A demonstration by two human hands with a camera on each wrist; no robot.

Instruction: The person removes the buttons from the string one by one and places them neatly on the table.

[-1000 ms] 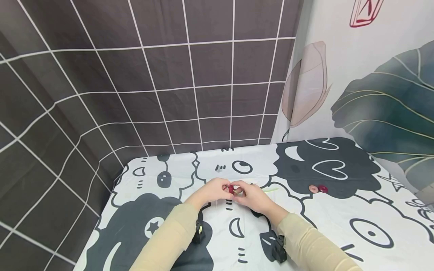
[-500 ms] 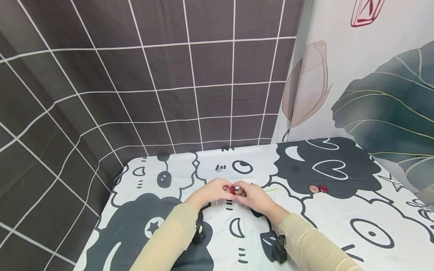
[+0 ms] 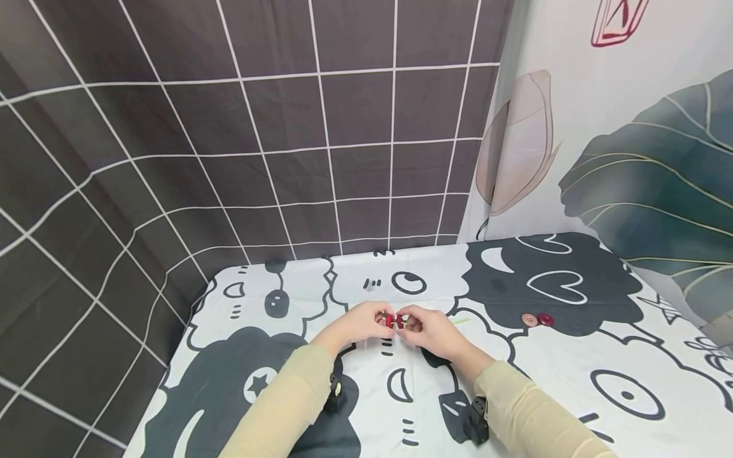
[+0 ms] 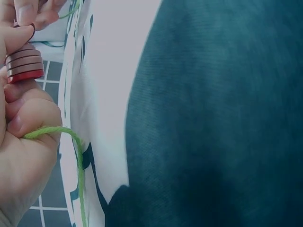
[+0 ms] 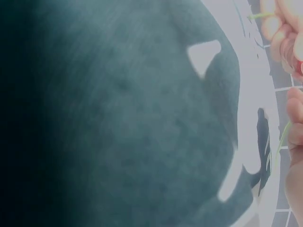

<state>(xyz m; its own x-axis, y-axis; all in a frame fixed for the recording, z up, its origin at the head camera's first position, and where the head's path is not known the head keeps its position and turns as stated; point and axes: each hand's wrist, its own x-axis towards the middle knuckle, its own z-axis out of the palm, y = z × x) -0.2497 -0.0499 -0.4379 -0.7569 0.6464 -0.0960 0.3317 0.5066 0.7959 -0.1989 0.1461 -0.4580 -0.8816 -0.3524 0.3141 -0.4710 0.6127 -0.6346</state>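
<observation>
In the head view my left hand (image 3: 366,320) holds a short stack of red buttons (image 3: 389,320) at its fingertips. Seen from the left wrist, the button stack (image 4: 26,62) shows several pinkish discs and a red one at one end. My right hand (image 3: 426,329) pinches a single red button (image 3: 400,321) just right of the stack, with a small gap between. A green cord (image 4: 79,161) trails out of the left hand in the left wrist view. Green cord (image 5: 283,139) also hangs by the right hand in the right wrist view. Fingers partly hide the buttons.
On the patterned cloth (image 3: 475,381) to the right lie a pink button (image 3: 529,319) and a dark red button (image 3: 546,320), side by side. A dark gridded curtain (image 3: 275,159) rises behind the cloth's far edge.
My right hand has shifted slightly right, bringing a red button apart from the stack, so a gap shows between them. The left hand has hardly moved.
</observation>
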